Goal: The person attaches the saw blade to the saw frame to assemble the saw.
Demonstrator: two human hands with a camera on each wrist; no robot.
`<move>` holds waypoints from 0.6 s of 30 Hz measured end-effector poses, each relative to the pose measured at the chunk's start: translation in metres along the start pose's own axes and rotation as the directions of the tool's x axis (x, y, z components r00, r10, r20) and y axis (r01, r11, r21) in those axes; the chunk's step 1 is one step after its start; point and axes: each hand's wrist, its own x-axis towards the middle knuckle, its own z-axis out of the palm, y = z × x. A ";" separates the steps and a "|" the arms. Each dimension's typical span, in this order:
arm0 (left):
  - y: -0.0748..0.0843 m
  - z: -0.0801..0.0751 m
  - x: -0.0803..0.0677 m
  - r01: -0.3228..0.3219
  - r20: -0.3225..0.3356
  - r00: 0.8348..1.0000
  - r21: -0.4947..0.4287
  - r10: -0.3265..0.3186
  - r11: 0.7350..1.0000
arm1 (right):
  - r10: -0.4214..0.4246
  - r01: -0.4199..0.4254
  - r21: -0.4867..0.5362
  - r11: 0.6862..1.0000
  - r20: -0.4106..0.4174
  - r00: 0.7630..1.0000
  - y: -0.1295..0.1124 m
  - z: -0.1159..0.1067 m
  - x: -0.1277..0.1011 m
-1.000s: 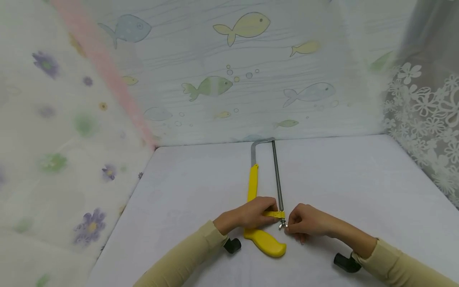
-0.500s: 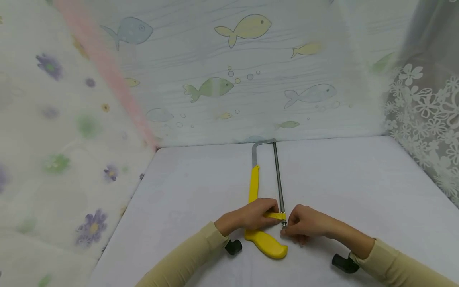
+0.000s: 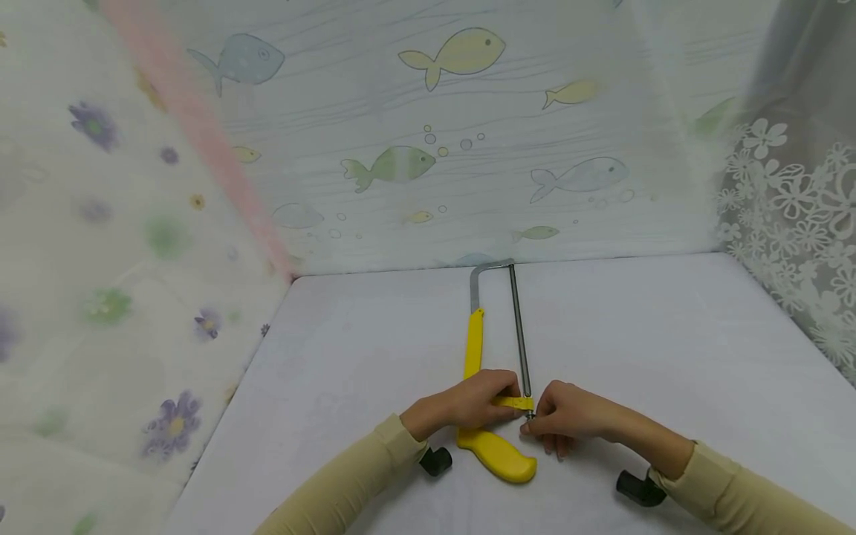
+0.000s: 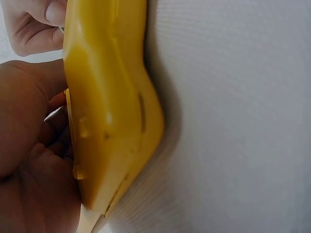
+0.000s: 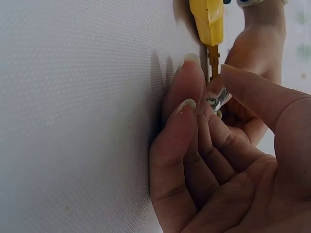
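Note:
A hacksaw with a yellow handle (image 3: 493, 452) and a metal frame (image 3: 476, 286) lies flat on the white table (image 3: 669, 357), its blade (image 3: 519, 334) running away from me. My left hand (image 3: 478, 400) grips the yellow frame just above the handle (image 4: 109, 107). My right hand (image 3: 565, 417) pinches the small metal wing nut (image 5: 218, 100) at the blade's near end between thumb and fingers (image 5: 187, 87).
Fish-print cloth (image 3: 428, 134) backs the table, flowered cloth (image 3: 100, 297) hangs at the left and lace (image 3: 796, 223) at the right. Black wrist mounts (image 3: 435, 461) (image 3: 638, 490) sit under both sleeves.
My right hand's fingers have shifted slightly on the wing nut, which is now hidden from the head view. The saw and my left hand have stayed put.

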 end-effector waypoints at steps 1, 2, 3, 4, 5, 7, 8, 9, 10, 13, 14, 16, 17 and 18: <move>0.000 0.000 0.000 0.000 0.000 1.000 0.000 0.000 1.000 | 0.003 -0.003 0.003 1.000 0.002 1.000 0.000 0.000 0.000; 0.001 0.000 0.000 0.000 -0.001 1.000 0.001 0.000 1.000 | 0.004 -0.004 0.005 1.000 0.004 1.000 0.001 0.000 0.000; 0.001 0.000 0.000 0.000 -0.001 1.000 0.003 0.000 1.000 | 0.005 -0.005 0.009 1.000 0.007 1.000 0.001 -0.001 0.000; 0.001 0.000 0.000 -0.001 -0.002 1.000 0.005 0.001 1.000 | 0.005 -0.005 0.010 1.000 0.009 1.000 0.001 -0.001 0.000; 0.002 0.000 0.000 0.000 -0.002 1.000 0.007 0.000 1.000 | 0.006 -0.007 0.012 1.000 0.011 1.000 0.001 -0.001 0.000; 0.002 -0.001 -0.001 0.001 -0.002 1.000 0.010 -0.001 1.000 | 0.003 -0.003 0.012 1.000 0.014 1.000 0.001 -0.002 -0.002; 0.002 -0.001 -0.001 0.003 -0.002 1.000 0.011 -0.003 1.000 | 0.001 -0.001 0.010 1.000 0.015 1.000 0.001 -0.003 -0.002; 0.003 -0.001 -0.001 0.004 -0.003 1.000 0.010 -0.004 1.000 | -0.001 0.001 0.007 1.000 0.016 1.000 0.001 -0.004 -0.003; 0.003 -0.001 -0.001 0.006 -0.003 1.000 0.010 -0.006 1.000 | -0.003 0.003 0.004 1.000 0.017 1.000 0.001 -0.005 -0.004; 0.003 -0.001 -0.001 0.014 -0.005 1.000 0.009 -0.014 1.000 | -0.006 0.006 -0.004 1.000 0.021 1.000 0.001 -0.007 -0.005; 0.003 -0.001 -0.001 0.019 -0.004 1.000 0.001 -0.019 1.000 | -0.007 0.007 -0.004 1.000 0.022 1.000 0.002 -0.007 -0.005; 0.003 -0.001 -0.001 0.024 -0.002 1.000 0.000 -0.024 1.000 | -0.009 0.009 -0.002 1.000 0.025 1.000 0.004 -0.009 -0.005; 0.003 -0.001 -0.001 0.025 -0.002 1.000 0.000 -0.025 1.000 | -0.010 0.010 0.001 1.000 0.025 1.000 0.004 -0.009 -0.005; 0.003 -0.001 -0.001 0.026 -0.002 1.000 -0.001 -0.026 1.000 | -0.012 0.012 0.001 1.000 0.023 1.000 0.005 -0.010 -0.005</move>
